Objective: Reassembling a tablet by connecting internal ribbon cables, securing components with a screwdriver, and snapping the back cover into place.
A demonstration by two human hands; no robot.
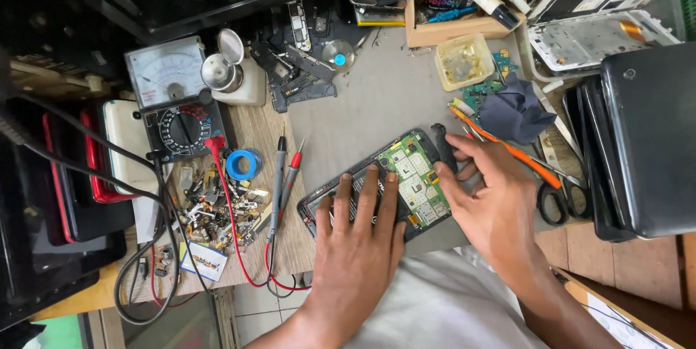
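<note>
Place: an electronics repair workshop is shown.
Landmark: a grey work mat (377,95) is laid on the bench.
Left of mat: an analogue multimeter (177,102) and loose small parts (214,208) are seen.
Right of mat: stacked device shells (641,139) are kept.

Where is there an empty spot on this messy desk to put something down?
The bare grey mat is the best spot: between the pile of black parts, the small yellow tub and the opened phone under both hands. The wooden strip by the meter is crowded with probes and metal bits.
</note>
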